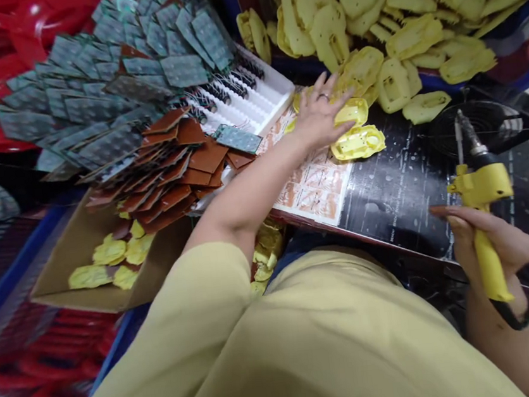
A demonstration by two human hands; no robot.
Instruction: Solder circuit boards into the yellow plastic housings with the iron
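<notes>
My left hand reaches out over the black worktop with its fingers spread, resting on a yellow plastic shell; a second yellow shell lies just beside it. A ring shows on one finger. My right hand is closed round the handle of a yellow soldering gun, whose metal tip points up and away. A black band sits on that wrist.
A big heap of yellow plastic shells fills the far side. Green circuit boards and brown boards are piled at left. A white tray, printed sheet, cardboard box and black fan surround the worktop.
</notes>
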